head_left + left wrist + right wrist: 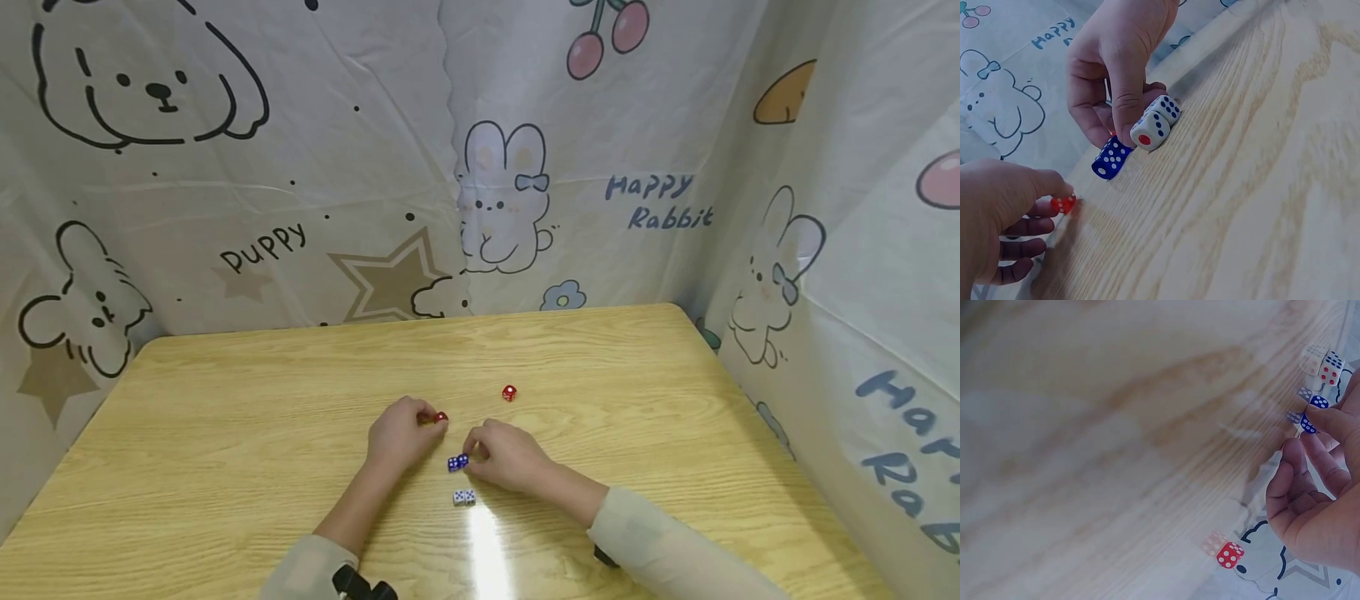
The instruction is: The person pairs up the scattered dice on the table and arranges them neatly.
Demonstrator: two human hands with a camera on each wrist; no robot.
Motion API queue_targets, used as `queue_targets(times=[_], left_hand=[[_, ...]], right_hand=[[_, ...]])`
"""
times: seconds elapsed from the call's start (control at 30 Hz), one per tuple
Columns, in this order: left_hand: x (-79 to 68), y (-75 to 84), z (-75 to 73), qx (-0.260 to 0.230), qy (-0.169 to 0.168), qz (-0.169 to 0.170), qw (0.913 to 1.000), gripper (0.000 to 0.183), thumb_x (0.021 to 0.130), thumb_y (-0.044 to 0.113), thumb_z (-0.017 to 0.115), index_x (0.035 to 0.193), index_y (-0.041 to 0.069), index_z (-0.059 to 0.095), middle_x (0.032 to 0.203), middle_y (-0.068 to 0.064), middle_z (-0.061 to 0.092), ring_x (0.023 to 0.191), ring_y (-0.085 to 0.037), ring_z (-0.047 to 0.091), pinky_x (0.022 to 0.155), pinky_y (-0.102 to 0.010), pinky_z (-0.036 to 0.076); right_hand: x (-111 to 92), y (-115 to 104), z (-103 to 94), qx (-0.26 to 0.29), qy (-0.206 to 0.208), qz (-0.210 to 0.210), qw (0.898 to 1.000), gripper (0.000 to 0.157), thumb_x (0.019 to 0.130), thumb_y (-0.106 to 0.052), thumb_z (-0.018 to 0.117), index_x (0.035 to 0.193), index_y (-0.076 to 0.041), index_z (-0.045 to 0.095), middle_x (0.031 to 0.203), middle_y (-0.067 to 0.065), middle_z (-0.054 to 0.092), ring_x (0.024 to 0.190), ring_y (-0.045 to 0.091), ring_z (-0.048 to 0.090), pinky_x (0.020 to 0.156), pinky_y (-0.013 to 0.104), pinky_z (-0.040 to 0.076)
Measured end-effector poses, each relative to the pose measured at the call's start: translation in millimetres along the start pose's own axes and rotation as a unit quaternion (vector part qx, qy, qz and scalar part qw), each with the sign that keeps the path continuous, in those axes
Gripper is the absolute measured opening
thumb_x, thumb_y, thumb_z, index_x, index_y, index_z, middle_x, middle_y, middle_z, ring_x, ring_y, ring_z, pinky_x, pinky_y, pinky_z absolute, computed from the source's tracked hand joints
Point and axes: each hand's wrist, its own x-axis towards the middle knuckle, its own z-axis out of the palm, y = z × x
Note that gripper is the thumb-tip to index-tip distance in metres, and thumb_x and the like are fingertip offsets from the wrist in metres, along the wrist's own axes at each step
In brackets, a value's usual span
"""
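Observation:
My left hand pinches a red die between thumb and forefinger. In the left wrist view that red die shows at the fingertips, the other fingers loosely bent. A pair of blue dice sits side by side on the table, nearer to me. My right hand pinches the right-hand one between thumb and fingers; in the right wrist view this blue die is at the fingertips. Just in front of them, two white dice stand side by side, marked with dark pips.
A second red die lies farther back on the wooden table, beyond both hands. Printed cloth hangs behind the table's back edge and along its right side. Light glares off the tabletop near the white dice.

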Motion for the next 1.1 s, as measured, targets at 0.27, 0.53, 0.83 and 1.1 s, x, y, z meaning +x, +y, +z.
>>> queue_targets(times=[0.27,0.53,0.83,1.1], left_hand=[[-6.4,-1.9,-2.2,-0.001,-0.008,0.012,0.9999,0.025,0.078,0.037,0.071,0.090,0.015,0.072,0.088,0.000,0.064,0.078,-0.016,0.059,0.064,-0.034,0.047],[-14.0,0.7,-4.2,-0.005,-0.018,0.024,0.9995,0.023,0.079,0.035,0.070,0.091,0.015,0.072,0.087,0.001,0.063,0.075,-0.013,0.056,0.064,-0.032,0.046],[-20.6,4.1,-7.7,-0.013,-0.030,0.037,0.9988,0.019,0.079,0.031,0.071,0.089,0.015,0.072,0.082,0.002,0.060,0.069,-0.011,0.051,0.060,-0.028,0.043],[-24.9,3.9,-6.7,-0.007,-0.038,0.047,0.9982,0.019,0.079,0.030,0.071,0.090,0.014,0.072,0.083,0.002,0.061,0.071,-0.010,0.053,0.063,-0.030,0.045]], right_hand=[[-1,0,0.8,0.007,-0.005,0.004,1.000,0.019,0.079,-0.025,0.073,0.094,-0.014,0.069,0.074,-0.007,0.051,0.065,0.004,0.045,0.059,0.018,0.040],[-1,0,0.6,0.004,-0.002,0.007,1.000,0.019,0.078,-0.025,0.073,0.094,-0.014,0.069,0.074,-0.007,0.051,0.065,0.004,0.045,0.059,0.019,0.040],[-1,0,0.4,0.005,-0.004,0.008,1.000,0.020,0.079,-0.025,0.073,0.094,-0.013,0.069,0.074,-0.007,0.050,0.065,0.004,0.044,0.058,0.018,0.039],[0,0,0.4,0.012,-0.006,0.007,1.000,0.020,0.079,-0.024,0.073,0.095,-0.013,0.068,0.074,-0.006,0.051,0.064,0.005,0.043,0.058,0.019,0.039]])
